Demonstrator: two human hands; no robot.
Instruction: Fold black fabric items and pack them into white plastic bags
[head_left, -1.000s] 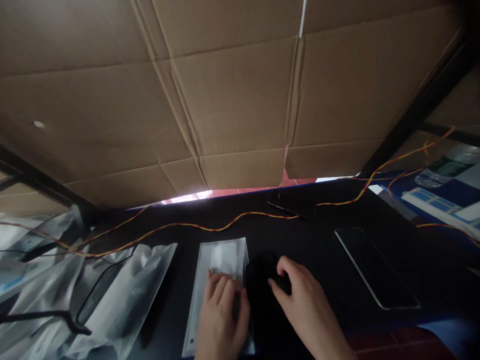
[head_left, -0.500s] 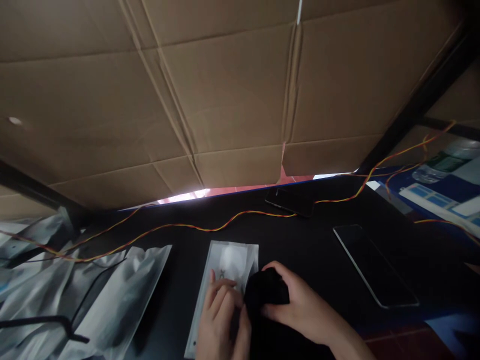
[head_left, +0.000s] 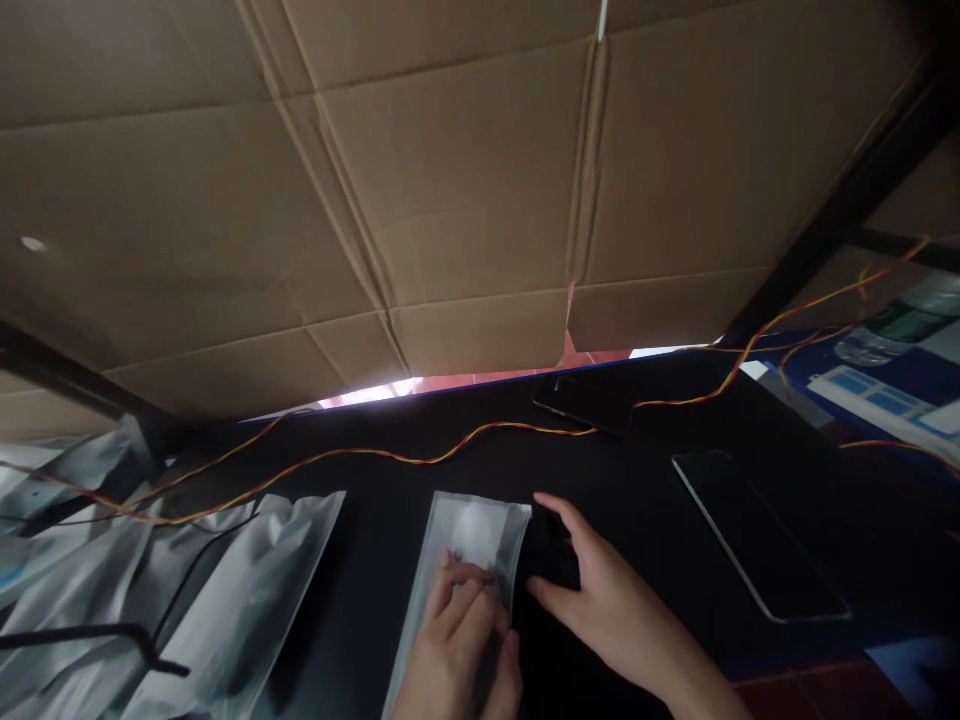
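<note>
A clear, frosted plastic bag (head_left: 471, 522) lies on the black table, its top edge and right side showing. My left hand (head_left: 465, 635) is over the lower part of it, fingers curled and closed on the bag, the thumb near its right edge. Just to the right, my right hand (head_left: 592, 590) is wrapped round a soft black bundle (head_left: 553, 550), which looks like folded fabric. The bundle sits against the bag's right side. Its lower part blends into the dark around it, so its outline is hard to make out.
Several filled plastic bags (head_left: 247, 600) are piled at the left. A dark phone (head_left: 757, 535) lies at the right, another dark phone (head_left: 581, 402) at the back. A yellow-red twisted wire (head_left: 375, 452) crosses the table (head_left: 360, 560). Cardboard (head_left: 450, 200) stands behind; a bottle (head_left: 900, 320) is at far right.
My left hand and the bag have shifted slightly right, and the bag's right side now overlaps the area where the bundle showed. The bundle is less visible; my right hand stays round it.
</note>
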